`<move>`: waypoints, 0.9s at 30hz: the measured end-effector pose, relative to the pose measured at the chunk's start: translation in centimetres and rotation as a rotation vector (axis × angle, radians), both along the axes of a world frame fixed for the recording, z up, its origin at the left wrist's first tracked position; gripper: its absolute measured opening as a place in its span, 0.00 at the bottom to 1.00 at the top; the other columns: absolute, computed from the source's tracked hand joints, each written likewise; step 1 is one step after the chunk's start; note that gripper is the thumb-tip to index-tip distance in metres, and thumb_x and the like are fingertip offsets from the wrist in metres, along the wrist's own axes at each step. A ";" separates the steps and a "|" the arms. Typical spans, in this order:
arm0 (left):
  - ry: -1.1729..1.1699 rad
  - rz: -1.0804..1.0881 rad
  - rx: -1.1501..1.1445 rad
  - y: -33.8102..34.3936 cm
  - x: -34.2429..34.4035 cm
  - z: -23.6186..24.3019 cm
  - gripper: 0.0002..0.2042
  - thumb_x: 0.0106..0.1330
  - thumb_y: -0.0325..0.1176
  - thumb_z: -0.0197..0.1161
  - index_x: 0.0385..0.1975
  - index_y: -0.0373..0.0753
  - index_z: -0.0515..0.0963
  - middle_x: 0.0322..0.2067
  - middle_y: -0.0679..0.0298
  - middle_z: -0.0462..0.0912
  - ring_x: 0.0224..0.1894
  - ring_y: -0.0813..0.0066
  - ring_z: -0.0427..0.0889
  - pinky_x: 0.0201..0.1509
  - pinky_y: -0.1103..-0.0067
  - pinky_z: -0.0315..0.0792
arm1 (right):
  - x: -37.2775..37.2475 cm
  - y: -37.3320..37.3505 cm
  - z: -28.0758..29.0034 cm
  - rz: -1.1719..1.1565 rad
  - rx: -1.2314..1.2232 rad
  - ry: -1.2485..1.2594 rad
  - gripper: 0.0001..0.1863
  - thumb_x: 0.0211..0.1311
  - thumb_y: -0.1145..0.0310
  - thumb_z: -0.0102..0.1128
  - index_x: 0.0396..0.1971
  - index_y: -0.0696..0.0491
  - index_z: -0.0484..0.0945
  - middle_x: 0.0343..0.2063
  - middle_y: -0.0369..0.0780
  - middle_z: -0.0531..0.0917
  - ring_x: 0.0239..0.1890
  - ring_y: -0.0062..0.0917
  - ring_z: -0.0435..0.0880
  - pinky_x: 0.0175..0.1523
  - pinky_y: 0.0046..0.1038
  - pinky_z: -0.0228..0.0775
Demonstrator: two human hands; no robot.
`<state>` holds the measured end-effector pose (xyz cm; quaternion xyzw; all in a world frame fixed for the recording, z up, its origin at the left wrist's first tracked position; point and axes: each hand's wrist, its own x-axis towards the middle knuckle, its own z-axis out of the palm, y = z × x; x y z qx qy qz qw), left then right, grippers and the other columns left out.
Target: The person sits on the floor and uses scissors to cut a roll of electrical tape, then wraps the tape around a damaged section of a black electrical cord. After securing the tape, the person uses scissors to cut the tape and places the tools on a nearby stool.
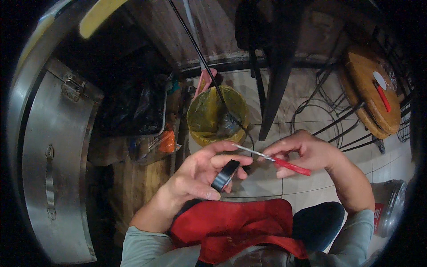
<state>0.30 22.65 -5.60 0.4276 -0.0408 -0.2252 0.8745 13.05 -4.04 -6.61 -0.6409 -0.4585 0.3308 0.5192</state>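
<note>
Over my lap, my left hand (209, 171) grips a roll of black tape (225, 175) between thumb and fingers, its index finger stretched toward the right. My right hand (304, 153) holds red-handled scissors (289, 166), seen nearly edge-on. Their thin metal blades (249, 150) point left, with the tip at my left index finger. Just beyond both hands, a black cable (200, 51) slants down from above across a bin and bends toward my fingers. Its lower end is hidden behind the hands.
A bin with a yellow liner (200, 133) stands ahead on the tiles. At right is a wooden stool (356, 89) bearing a red-handled tool (383, 98) and a white disc (379, 80). A metal cabinet (58, 169) is at left, a clear container (389, 207) at lower right.
</note>
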 end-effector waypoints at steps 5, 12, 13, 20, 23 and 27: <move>-0.025 -0.015 0.107 -0.4 0.0 0.3 0.41 0.33 0.21 0.67 0.58 0.32 0.66 0.57 0.41 0.70 0.55 0.52 0.75 0.50 0.68 0.77 | -1.4 -7.0 3.3 -0.480 0.003 -0.264 0.20 0.51 0.68 0.72 0.43 0.59 0.78 0.29 0.34 0.80 0.30 0.17 0.76 0.37 0.20 0.69; -0.139 -0.005 0.169 -3.9 1.5 -0.7 0.33 0.40 0.24 0.71 0.54 0.33 0.71 0.53 0.41 0.74 0.51 0.47 0.78 0.41 0.62 0.82 | -2.4 -19.5 10.0 -1.246 -0.405 -0.539 0.18 0.56 0.68 0.67 0.43 0.62 0.76 0.29 0.36 0.82 0.31 0.16 0.77 0.36 0.20 0.70; -0.124 0.016 0.156 -4.5 1.6 -0.7 0.33 0.41 0.25 0.71 0.53 0.32 0.71 0.52 0.41 0.74 0.50 0.45 0.79 0.39 0.61 0.82 | -2.0 -21.2 10.6 -1.296 -0.398 -0.547 0.18 0.56 0.67 0.67 0.43 0.62 0.76 0.28 0.37 0.82 0.30 0.18 0.78 0.36 0.21 0.71; -0.452 -0.063 0.279 -11.6 5.0 1.7 0.29 0.52 0.21 0.70 0.56 0.36 0.69 0.56 0.50 0.71 0.56 0.60 0.75 0.46 0.70 0.80 | 1.2 -28.8 11.3 -1.425 -0.720 -0.891 0.17 0.54 0.62 0.64 0.39 0.58 0.80 0.26 0.48 0.83 0.29 0.38 0.83 0.38 0.33 0.74; -0.935 0.163 0.699 -16.6 9.4 4.6 0.29 0.54 0.30 0.72 0.56 0.36 0.67 0.54 0.56 0.73 0.56 0.67 0.75 0.51 0.74 0.76 | 2.8 -28.8 11.1 -1.358 -0.792 -0.910 0.15 0.55 0.63 0.61 0.38 0.57 0.81 0.28 0.50 0.83 0.30 0.41 0.83 0.38 0.37 0.73; -1.055 0.274 0.915 -24.6 18.7 7.8 0.32 0.50 0.36 0.72 0.55 0.34 0.68 0.47 0.53 0.75 0.54 0.61 0.74 0.56 0.69 0.71 | 5.6 -28.8 10.9 -1.153 -0.794 -1.043 0.14 0.55 0.64 0.60 0.38 0.58 0.81 0.29 0.49 0.83 0.31 0.42 0.81 0.38 0.36 0.72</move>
